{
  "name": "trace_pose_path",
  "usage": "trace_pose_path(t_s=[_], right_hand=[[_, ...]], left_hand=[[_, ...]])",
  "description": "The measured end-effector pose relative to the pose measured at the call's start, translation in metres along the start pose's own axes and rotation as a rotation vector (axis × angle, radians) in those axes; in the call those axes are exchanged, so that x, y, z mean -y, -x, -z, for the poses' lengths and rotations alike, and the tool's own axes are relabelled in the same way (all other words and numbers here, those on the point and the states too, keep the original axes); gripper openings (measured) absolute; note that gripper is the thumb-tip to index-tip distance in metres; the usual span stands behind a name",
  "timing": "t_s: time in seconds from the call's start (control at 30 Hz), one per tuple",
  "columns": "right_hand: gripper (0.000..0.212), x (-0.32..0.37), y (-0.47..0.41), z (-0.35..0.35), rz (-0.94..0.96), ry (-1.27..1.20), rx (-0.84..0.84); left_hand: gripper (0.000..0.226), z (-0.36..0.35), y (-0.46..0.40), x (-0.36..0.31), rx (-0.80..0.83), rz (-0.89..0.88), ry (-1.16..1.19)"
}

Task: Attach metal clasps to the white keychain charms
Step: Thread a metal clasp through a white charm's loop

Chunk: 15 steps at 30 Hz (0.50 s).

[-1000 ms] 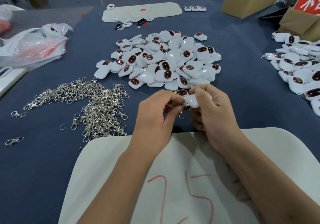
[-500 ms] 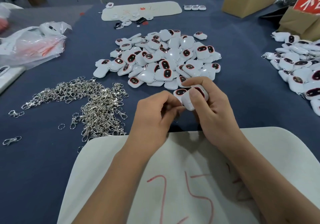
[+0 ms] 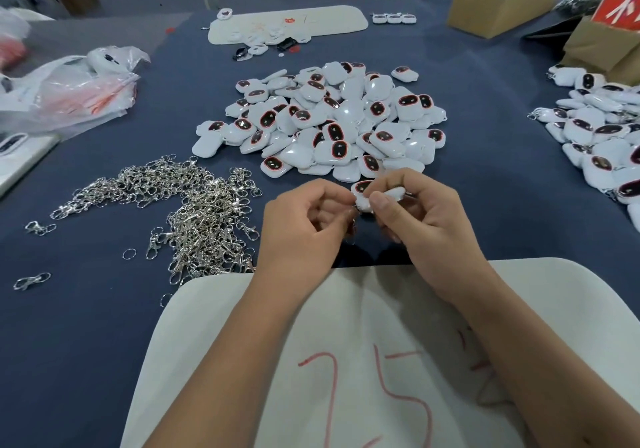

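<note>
Right hand (image 3: 420,220) fingers pinch a white charm (image 3: 379,198) at frame centre; left hand (image 3: 304,226) fingers curl onto a small clasp (image 3: 351,226) at its edge. Charm pile (image 3: 329,122) above, clasps heap (image 3: 194,205) at left on the desk (image 3: 86,326).

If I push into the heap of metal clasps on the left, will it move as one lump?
Probably not. The clasp heap is loose hooks and rings, so it would likely spread and drag in tangled strands. Strays like the single ring may skid off on the blue cloth.
</note>
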State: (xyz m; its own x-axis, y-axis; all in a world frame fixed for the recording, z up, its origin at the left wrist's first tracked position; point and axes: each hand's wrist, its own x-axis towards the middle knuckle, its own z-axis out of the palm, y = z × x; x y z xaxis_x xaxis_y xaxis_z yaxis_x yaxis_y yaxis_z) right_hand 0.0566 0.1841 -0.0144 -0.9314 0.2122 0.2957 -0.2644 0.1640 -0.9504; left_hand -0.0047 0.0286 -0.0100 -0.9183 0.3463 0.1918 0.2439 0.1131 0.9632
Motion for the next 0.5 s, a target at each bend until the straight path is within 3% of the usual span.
trace_pose_path(t_s=[0.2,0.5], right_hand=[[0.005,0.0076,0.0037,-0.0009,0.009,0.043,-0.012],[0.031,0.0027,0.0034,-0.0040,-0.018,0.197,-0.049]], left_hand=[[0.016,-0.0031,0.0038,-0.0016,-0.012,-0.031,-0.109],[0.016,-0.0030,0.0019,0.0034,-0.008,-0.065,-0.327]])
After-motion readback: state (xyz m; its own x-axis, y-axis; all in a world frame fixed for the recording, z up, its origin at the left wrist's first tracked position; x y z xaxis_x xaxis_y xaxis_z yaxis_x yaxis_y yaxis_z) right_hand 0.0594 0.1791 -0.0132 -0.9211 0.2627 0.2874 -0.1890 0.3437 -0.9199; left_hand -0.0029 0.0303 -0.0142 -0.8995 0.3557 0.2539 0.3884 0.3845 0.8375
